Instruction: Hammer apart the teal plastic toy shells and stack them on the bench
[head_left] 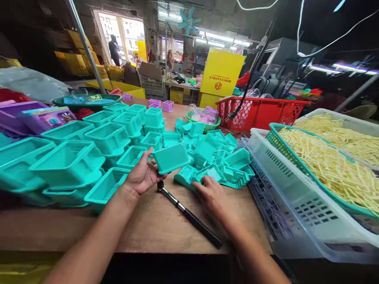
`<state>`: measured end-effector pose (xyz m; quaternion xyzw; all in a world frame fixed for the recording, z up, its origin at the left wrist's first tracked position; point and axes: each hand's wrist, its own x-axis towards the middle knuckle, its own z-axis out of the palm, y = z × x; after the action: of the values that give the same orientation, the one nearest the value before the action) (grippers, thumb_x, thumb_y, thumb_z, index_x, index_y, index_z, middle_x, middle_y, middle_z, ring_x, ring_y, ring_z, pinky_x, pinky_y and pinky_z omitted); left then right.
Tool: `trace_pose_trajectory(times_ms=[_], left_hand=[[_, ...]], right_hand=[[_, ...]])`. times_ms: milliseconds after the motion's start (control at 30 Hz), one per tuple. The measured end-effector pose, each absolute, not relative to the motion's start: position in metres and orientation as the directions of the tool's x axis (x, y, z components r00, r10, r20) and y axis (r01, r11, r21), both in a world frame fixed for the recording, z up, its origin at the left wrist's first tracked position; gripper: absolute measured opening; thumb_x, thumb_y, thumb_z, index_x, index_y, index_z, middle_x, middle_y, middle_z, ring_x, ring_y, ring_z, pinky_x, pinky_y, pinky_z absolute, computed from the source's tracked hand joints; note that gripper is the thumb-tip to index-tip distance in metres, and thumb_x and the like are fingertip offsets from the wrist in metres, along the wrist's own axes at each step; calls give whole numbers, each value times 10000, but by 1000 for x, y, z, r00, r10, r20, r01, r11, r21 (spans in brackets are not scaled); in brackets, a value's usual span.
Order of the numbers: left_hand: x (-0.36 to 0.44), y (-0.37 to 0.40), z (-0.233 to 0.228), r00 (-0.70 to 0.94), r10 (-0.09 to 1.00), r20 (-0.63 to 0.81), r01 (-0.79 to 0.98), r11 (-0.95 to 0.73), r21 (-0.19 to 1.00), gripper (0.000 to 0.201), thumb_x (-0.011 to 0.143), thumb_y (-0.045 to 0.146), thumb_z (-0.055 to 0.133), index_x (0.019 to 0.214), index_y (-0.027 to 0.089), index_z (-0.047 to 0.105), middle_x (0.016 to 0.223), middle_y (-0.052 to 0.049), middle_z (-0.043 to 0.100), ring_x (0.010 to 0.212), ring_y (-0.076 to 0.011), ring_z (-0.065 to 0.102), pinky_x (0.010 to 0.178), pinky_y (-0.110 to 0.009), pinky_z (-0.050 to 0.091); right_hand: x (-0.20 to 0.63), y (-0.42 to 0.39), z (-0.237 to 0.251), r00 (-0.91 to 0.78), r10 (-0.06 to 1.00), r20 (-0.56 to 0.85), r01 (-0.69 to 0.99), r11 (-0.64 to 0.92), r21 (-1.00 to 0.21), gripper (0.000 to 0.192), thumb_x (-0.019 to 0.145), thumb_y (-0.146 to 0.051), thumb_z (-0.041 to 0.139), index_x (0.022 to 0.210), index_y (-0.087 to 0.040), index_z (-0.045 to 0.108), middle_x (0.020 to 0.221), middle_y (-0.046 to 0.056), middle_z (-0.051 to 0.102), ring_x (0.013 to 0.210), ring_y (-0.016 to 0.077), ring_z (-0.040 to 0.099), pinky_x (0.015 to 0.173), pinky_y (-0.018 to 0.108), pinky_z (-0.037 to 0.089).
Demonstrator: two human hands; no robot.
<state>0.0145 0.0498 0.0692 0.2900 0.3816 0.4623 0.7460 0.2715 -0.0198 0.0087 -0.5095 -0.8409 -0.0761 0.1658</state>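
My left hand [142, 173] holds a teal plastic box part [171, 157] just above the wooden table [154, 225]. My right hand [211, 194] reaches into a loose heap of small teal plastic parts [220, 159], fingers touching a flat teal piece [204, 175] at the heap's near edge. A black-handled tool with a metal tip [189, 215] lies on the table between my two hands. Stacks of teal box shells [89, 157] lie on their sides at the left.
A white crate [296, 213] at the right holds a teal basket of yellow sticks [328, 167]. A red basket [260, 112], a small green basket [204, 120] and purple toy parts [32, 116] stand further back. A person stands by the far doorway.
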Motion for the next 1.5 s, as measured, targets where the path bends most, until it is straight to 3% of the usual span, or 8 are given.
trace_pose_trajectory(times_ms=[233,400,600,733,867,1067,1233,1500], left_hand=[[-2,-9,53,258,911,-322,-365,401,840,344,810,500,669,928,179,627,712,-16,651,604,-171,623,485,-266,513],[4,-26,39,163,926,-340,-232,371,899,451,761,622,682,907,199,627,682,13,602,531,-115,544,417,-189,406],[3,-37,34,182,946,-268,22,269,963,532,809,679,564,904,161,640,744,-52,650,635,-173,625,505,-240,459],[8,-48,31,91,993,73,333,-99,938,853,730,644,682,1411,180,464,1387,-164,550,1230,-332,565,963,-417,503],[13,-56,22,218,976,-6,436,-92,895,1223,605,599,802,1559,149,182,1484,-211,452,1335,-386,478,1067,-502,433],[8,-51,0,72,987,146,461,-163,872,1172,654,534,789,1556,155,144,1518,-194,412,1409,-345,399,1119,-475,397],[32,-38,-11,50,980,190,350,-195,916,1163,624,481,816,1537,173,166,1538,-195,372,1431,-334,363,1159,-484,346],[73,-21,-10,181,978,103,104,-123,987,1207,533,467,865,1517,119,260,1549,-218,350,1433,-364,342,1186,-518,293]], right_hand=[[247,-24,42,-302,858,416,403,510,-760,565,949,-401,558,1477,-314,378,1362,91,510,1203,244,518,979,404,471],[215,-50,18,-181,979,97,53,109,-993,497,902,-505,601,1322,-254,519,968,24,599,832,161,575,712,275,519],[206,-54,-2,-130,987,-96,-252,-127,-959,359,864,-550,634,980,-219,561,716,-63,434,565,70,420,528,187,425],[204,-64,10,-76,997,18,-78,12,-997,417,888,-510,621,1195,-244,527,737,-52,485,614,103,507,553,214,457],[203,-67,27,-356,907,226,186,306,-934,325,1009,-409,424,1213,-232,605,955,29,638,907,167,622,817,302,514],[209,-11,34,-320,869,377,862,432,-264,272,966,-264,479,1150,-128,627,1130,155,637,1080,291,550,901,428,451],[202,27,28,-360,905,228,930,329,162,194,941,-175,465,931,-156,657,994,127,663,1041,302,553,854,438,401],[231,35,60,-32,817,576,652,454,-607,244,922,-424,571,905,-187,625,899,47,634,840,198,587,791,324,451]])
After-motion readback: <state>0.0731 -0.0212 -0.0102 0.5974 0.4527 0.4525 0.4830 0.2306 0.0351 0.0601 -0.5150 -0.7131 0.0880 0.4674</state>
